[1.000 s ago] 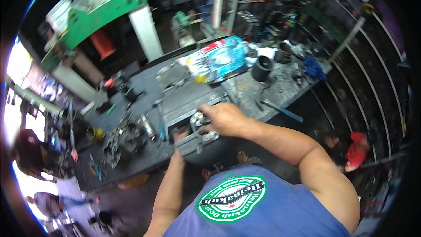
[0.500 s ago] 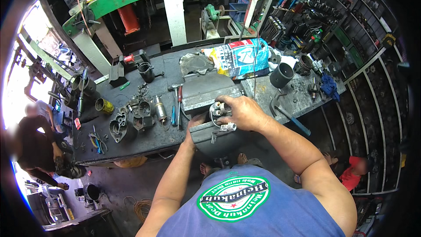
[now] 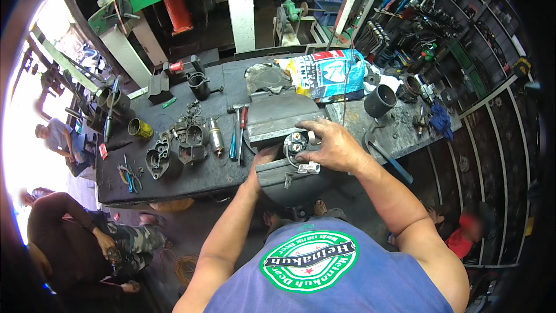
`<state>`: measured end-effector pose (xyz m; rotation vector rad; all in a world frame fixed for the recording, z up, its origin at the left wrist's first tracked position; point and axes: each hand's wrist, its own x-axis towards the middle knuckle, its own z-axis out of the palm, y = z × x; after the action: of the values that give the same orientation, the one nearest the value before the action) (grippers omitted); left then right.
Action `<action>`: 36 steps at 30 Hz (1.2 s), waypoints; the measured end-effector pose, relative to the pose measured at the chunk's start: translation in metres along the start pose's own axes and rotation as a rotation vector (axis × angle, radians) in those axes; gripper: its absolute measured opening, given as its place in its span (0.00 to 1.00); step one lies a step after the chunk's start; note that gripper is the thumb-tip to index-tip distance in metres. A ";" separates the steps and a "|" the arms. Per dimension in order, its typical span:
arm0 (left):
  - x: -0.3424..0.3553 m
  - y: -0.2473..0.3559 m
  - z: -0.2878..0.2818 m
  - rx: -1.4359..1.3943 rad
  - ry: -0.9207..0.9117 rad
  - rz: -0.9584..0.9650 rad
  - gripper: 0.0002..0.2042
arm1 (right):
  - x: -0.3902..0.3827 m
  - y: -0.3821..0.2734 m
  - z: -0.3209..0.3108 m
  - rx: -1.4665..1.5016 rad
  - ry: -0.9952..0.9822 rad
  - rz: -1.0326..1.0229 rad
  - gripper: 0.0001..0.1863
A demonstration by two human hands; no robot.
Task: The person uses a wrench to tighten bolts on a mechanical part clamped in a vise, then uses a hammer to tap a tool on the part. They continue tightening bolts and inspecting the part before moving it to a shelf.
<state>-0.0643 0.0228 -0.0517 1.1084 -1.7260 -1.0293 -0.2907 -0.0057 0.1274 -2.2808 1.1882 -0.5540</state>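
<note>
A cylindrical starter solenoid (image 3: 296, 145) sits between the jaws of the bench vise (image 3: 284, 117), its round end with two copper-coloured terminals facing up. A lead from it ends in a pale plug connector (image 3: 310, 168) resting over the near jaw. My right hand (image 3: 335, 146) curves around the solenoid's right side, with the thumb near the lower terminal and the index finger along the far jaw. My left hand (image 3: 262, 162) reaches into the gap between the jaws from the left; its fingers are hidden behind the near jaw.
Left of the vise lie screwdrivers (image 3: 242, 127), a metal cylinder (image 3: 216, 136), metal housings (image 3: 159, 159) and pliers (image 3: 130, 178). A hammer (image 3: 391, 162) overhangs the right edge. Beyond are a plastic sack (image 3: 330, 75) and a dark cylinder (image 3: 380, 101). A co-worker (image 3: 75, 237) sits low at left.
My right fingers have spread from the top of the solenoid, showing both terminals. The whole view has shifted slightly right. The dark-clothed co-worker appears lower and larger; another seated person is now plainer.
</note>
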 end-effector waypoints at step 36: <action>0.004 -0.021 0.011 -0.104 0.056 0.084 0.34 | 0.002 -0.010 0.016 -0.147 -0.014 0.022 0.33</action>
<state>-0.0701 0.0151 -0.0739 0.9821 -1.6420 -1.0153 -0.2741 0.0014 0.1216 -2.3866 1.2837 -0.4554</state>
